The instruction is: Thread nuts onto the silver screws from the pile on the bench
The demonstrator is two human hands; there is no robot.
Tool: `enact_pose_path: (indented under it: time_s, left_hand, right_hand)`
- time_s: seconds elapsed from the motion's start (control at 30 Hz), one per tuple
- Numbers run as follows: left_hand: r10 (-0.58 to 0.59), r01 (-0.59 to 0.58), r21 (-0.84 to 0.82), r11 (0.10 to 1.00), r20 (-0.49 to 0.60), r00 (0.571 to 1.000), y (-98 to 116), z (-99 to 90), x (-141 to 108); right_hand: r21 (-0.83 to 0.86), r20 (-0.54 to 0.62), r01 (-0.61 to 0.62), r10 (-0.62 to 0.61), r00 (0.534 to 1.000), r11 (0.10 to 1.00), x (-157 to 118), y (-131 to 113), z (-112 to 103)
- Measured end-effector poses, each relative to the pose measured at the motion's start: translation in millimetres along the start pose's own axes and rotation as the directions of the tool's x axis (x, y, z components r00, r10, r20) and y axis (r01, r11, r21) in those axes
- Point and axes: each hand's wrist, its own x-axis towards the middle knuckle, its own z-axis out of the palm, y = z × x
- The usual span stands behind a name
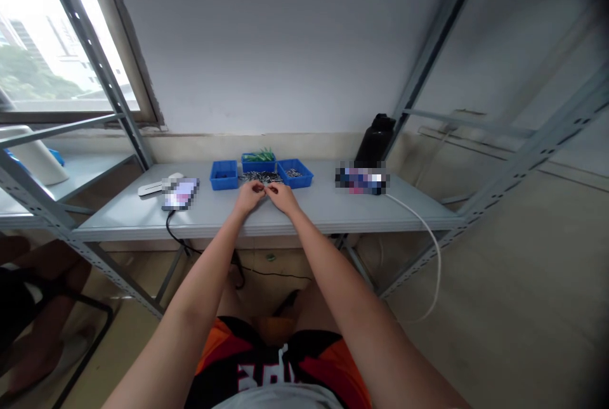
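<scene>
My left hand (pixel 250 196) and my right hand (pixel 281 196) meet over the front half of the grey table, fingertips pinched close together. Whatever they hold is too small to make out. Just behind them lies a loose pile of small dark and silvery pieces (pixel 261 177). Around the pile stand three blue bins: the left bin (pixel 224 183) with a few dark items, the back bin (pixel 258 166) with green strip-like pieces (pixel 260 155), and the right bin (pixel 301 181) with small silvery parts (pixel 294 173).
A phone (pixel 181 194) with a black cable and a white device (pixel 155 188) lie at left. At right stand a black bottle (pixel 375 142) and a blurred device (pixel 361 179) with a white cable (pixel 434 244). Metal posts frame the table (pixel 323 219). Another person's legs (pixel 42 326) show lower left.
</scene>
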Motion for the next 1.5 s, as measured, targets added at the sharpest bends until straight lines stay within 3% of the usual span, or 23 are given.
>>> enact_pose_path:
  time_s: [0.83,1.13,1.3,1.5]
  left_hand:
    - [0.044,-0.046,0.039,0.998,0.041,0.998,5.4,-1.8,0.8]
    - [0.028,-0.029,0.045,0.999,0.035,0.999,4.6,-1.6,0.9]
    - [0.045,-0.049,0.078,0.996,0.057,0.997,4.1,-2.4,1.3]
    - [0.060,-0.082,0.201,0.976,0.113,0.992,1.1,0.1,1.2]
  right_hand:
    - [0.043,0.027,-0.009,0.008,1.000,0.999,6.7,12.1,3.2]
    - [0.114,-0.035,-0.119,0.124,0.992,0.986,9.0,19.6,6.6]
    - [0.065,-0.006,-0.072,0.073,0.997,0.995,7.5,16.0,4.9]
    - [0.022,-0.083,0.029,-0.027,0.996,0.999,4.0,7.9,5.6]
